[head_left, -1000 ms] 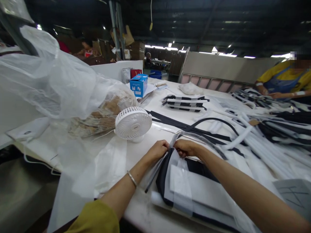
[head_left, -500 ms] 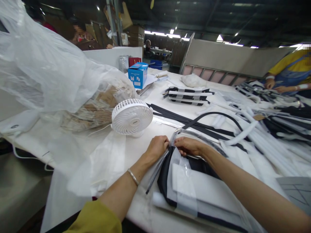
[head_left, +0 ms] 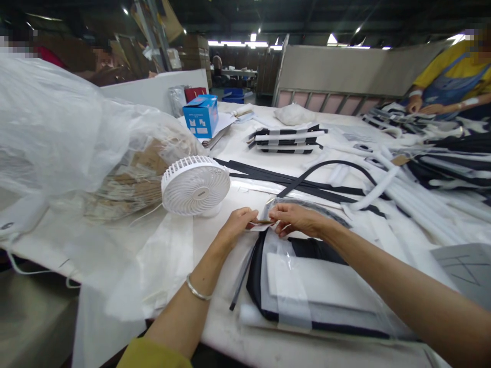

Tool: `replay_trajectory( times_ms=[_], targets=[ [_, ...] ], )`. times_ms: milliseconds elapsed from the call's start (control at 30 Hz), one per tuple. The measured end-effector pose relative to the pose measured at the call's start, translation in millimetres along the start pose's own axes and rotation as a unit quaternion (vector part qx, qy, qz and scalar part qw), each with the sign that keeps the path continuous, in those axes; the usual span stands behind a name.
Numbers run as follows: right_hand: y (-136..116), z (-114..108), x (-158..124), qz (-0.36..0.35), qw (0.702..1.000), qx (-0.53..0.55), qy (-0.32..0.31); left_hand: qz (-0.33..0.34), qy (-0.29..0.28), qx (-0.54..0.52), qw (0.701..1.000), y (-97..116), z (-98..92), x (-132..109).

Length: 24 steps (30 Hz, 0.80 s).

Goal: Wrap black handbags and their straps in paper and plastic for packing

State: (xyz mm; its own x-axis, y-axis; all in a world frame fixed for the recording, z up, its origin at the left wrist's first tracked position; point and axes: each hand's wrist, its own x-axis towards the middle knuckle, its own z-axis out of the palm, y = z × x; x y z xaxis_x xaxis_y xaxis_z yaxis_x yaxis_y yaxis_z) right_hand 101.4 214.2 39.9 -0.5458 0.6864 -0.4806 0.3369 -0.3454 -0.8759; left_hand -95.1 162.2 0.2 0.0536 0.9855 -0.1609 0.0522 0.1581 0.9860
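A black bag (head_left: pixel 256 286) lies on the table before me, partly covered by white foam sheet (head_left: pixel 303 278) and clear tape. At its upper left corner my left hand (head_left: pixel 241 223) pinches a small pale-and-brown paper tag (head_left: pixel 261 225). My right hand (head_left: pixel 294 219) is closed at the tag's right end, thumb and fingers together; its fingertips partly hide what they grip. Behind the right hand, a strap in clear wrapping (head_left: pixel 322 208) curves away from the bag. A thin dark strip (head_left: pixel 241 283) in clear film hangs left of the bag.
A white fan (head_left: pixel 195 186) stands left of my hands, before a large plastic bag of brown tags (head_left: pixel 130 179). Black straps (head_left: pixel 261 173), a wrapped bundle (head_left: pixel 287 139) and a blue box (head_left: pixel 201 116) lie farther back. White foam tubes (head_left: pixel 414 194) cover the right; a co-worker (head_left: pixel 445 82) stands beyond.
The paper tag now shows between my hands, where clear film was bunched before. My hands have parted slightly, and the view has shifted a little to the right.
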Motion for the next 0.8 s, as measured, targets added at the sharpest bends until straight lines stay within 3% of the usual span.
replay_trajectory(
  times_ms=[133,300,500,600,800],
  targets=[
    [5.6,-0.7,-7.9,-0.021,0.998,0.046,-0.022,-0.007,0.008,-0.053,0.999,-1.3,-1.1,1.0],
    [6.4,-0.2,-14.7,-0.096,0.994,-0.003,-0.045,-0.015,0.016,-0.070,0.997,-2.2,-0.1,0.4],
    [0.7,2.7,-21.9,-0.080,0.987,0.087,-0.112,-0.035,0.027,-0.093,0.995,-1.9,-0.7,1.0],
    [3.1,7.2,-18.2,-0.099,0.989,0.066,-0.082,-0.038,0.029,-0.094,0.994,-2.4,-0.6,2.3],
    [6.0,19.1,8.1,-0.148,0.984,-0.087,0.036,-0.056,0.042,-0.133,0.989,-4.9,-2.5,6.1]
  ],
)
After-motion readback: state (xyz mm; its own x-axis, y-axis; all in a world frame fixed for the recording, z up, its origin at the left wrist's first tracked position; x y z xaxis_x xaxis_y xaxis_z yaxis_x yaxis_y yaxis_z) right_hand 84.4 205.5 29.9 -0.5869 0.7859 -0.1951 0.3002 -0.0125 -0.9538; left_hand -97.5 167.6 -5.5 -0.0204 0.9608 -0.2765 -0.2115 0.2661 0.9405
